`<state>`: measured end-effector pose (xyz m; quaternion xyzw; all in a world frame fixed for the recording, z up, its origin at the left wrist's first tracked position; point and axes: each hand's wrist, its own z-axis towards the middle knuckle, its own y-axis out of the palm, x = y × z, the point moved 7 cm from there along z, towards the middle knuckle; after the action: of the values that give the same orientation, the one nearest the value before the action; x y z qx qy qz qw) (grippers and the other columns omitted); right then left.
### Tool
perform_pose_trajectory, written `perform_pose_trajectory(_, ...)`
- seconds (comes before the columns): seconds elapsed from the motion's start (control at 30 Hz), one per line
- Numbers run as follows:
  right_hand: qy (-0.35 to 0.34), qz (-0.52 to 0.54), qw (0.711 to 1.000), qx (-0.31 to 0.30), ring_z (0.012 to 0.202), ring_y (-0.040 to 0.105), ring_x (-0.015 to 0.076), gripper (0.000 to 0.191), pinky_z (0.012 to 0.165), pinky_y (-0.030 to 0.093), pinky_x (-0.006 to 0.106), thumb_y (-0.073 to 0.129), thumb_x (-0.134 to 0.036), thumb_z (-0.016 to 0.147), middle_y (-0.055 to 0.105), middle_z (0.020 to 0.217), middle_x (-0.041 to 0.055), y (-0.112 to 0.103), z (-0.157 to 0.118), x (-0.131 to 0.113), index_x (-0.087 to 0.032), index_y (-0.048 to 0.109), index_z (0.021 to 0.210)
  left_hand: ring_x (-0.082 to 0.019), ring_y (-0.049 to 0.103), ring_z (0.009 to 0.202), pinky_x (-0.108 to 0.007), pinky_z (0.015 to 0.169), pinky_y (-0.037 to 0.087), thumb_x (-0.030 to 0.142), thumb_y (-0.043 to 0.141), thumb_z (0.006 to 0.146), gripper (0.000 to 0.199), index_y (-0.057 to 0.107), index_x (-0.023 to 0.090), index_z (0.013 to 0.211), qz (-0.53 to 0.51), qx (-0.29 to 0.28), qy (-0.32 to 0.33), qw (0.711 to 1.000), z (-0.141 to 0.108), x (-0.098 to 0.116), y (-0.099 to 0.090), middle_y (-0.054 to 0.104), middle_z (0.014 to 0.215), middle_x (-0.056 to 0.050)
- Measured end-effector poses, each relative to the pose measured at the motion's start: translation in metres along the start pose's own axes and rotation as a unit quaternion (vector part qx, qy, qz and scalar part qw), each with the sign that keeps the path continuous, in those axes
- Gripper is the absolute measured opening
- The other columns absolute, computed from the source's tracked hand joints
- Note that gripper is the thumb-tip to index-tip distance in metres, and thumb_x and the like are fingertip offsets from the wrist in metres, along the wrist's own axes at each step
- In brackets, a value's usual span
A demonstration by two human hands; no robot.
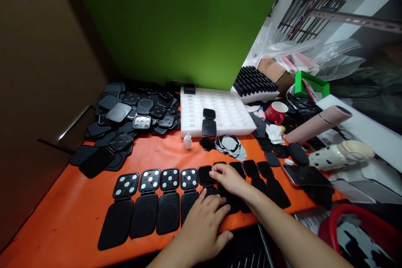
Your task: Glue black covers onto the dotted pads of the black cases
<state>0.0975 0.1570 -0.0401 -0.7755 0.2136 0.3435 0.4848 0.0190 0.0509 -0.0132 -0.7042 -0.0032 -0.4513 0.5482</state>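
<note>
A row of black hinged compacts lies unfolded along the front of the table. The leftmost ones, such as the second compact [150,179], show white dots in their small upper halves; those further right show plain black upper halves. My left hand [202,228] rests with fingers spread over the lower half of a middle compact. At the right edge of that compact's plain black upper half [205,175], my right hand [230,179] has thumb and fingertips pinched together. Whatever sits between them is too small to make out. My hands and forearms hide parts of several compacts.
Behind the row stand a small white dropper bottle [187,141] and a pile of thin grey-white pieces [230,145]. A white foam tray [220,104] is further back. Loose black compacts heap [119,111] at left. A phone [306,175], tumbler [320,123] and red mug [276,112] crowd the right.
</note>
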Motion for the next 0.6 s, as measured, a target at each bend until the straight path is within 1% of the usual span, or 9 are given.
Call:
perform_pose_trajectory(0.2,0.002,-0.053,0.999,-0.008,0.056,0.045,0.0102,0.023,0.051,0.031,0.019,0.049,-0.031,0.080,0.052,0.058,-0.0029,-0.001,0.001,-0.002,-0.017,0.052,0.062,-0.021,0.042,0.116,-0.044,0.107,0.018,0.052,0.048,0.081,0.050,0.044,0.030,0.125,0.006,-0.001,0.001,1.000,-0.001,-0.001,0.001,0.049,0.128,0.001)
perform_pose_trajectory(0.43,0.012,-0.111,0.993,-0.036,0.052,0.045,0.0096,0.025,0.048,0.028,0.020,0.056,-0.036,0.075,0.054,0.055,-0.0030,-0.005,0.012,0.000,-0.017,0.053,0.059,-0.020,0.040,0.119,-0.045,0.107,0.017,0.055,0.042,0.083,0.049,0.043,0.031,0.126,-0.010,-0.002,-0.004,1.000,-0.001,-0.003,0.002,0.048,0.129,0.001)
perform_pose_trajectory(0.6,0.020,-0.152,0.987,-0.047,0.053,0.048,0.0101,0.024,0.047,0.027,0.020,0.056,-0.036,0.075,0.059,0.057,-0.0016,-0.006,0.014,0.001,-0.017,0.055,0.061,-0.021,0.040,0.119,-0.045,0.107,0.018,0.052,0.045,0.082,0.049,0.042,0.032,0.127,-0.004,-0.002,-0.003,1.000,-0.001,-0.004,0.004,0.048,0.130,0.002)
